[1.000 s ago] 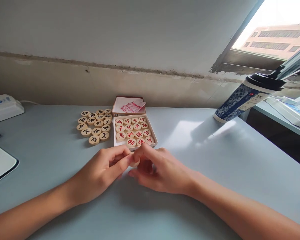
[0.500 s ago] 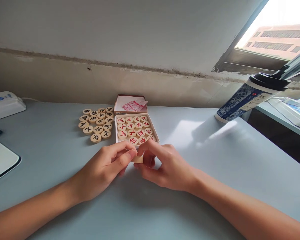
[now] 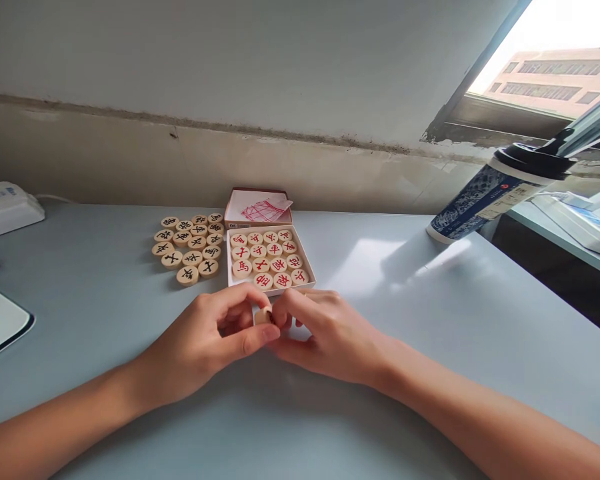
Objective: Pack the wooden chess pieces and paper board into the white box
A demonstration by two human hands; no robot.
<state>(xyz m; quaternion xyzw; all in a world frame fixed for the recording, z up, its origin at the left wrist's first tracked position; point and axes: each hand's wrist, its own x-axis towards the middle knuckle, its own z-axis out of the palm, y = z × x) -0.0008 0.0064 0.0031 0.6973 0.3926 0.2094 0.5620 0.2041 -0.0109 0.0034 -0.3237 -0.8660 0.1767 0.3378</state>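
My left hand [image 3: 207, 340] pinches a wooden xiangqi piece [image 3: 263, 316] between thumb and forefinger, tilted up on its edge. The curled fingers of my right hand [image 3: 325, 327] close on the same piece from the other side, partly covering it. Just beyond my hands sits a shallow white box [image 3: 229, 268] with rows of red-lettered xiangqi pieces [image 3: 261, 265] lying face up. Left of the box, several black-lettered pieces [image 3: 192, 258] rest in a cluster on the table.
Behind the box stands its lid [image 3: 230, 217], holding a folded red-lined sheet [image 3: 265, 210]. A blue cup with a black lid [image 3: 485, 193] is at the right. On the left are a white device [image 3: 10, 210] and a white, dark-edged flat object [image 3: 3, 320]. A wall bounds the back.
Between my fingers, the piece has turned from lying nearly flat to standing on edge, and a dark mark on it shows. My left thumb has shifted down and right. The view moved slightly.
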